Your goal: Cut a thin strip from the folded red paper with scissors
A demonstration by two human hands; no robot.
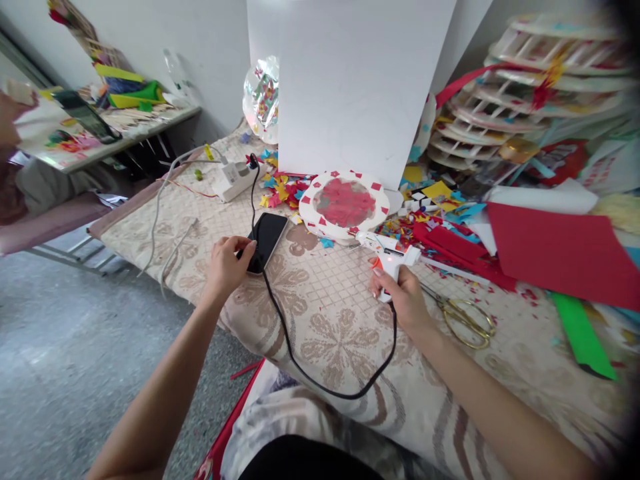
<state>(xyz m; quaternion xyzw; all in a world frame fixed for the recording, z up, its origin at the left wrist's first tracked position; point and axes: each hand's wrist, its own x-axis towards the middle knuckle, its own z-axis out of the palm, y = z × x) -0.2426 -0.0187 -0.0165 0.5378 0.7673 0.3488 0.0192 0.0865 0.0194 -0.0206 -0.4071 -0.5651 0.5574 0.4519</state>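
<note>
My right hand is wrapped around the handle of a white hot glue gun with an orange trigger. Its nozzle points left, close to the lower rim of a round white paper disc with a red centre. A black power cord loops from the gun's handle across the cloth toward my left hand. There my fingers pinch the cord above a dark-screened phone; the exact grip is partly hidden. Gold-handled scissors lie right of my right hand.
A white power strip sits at the back left. Behind the disc stands a large white board. Paper scraps, a red sheet and a tiered white structure crowd the right. Another person's hand is at the far-left table.
</note>
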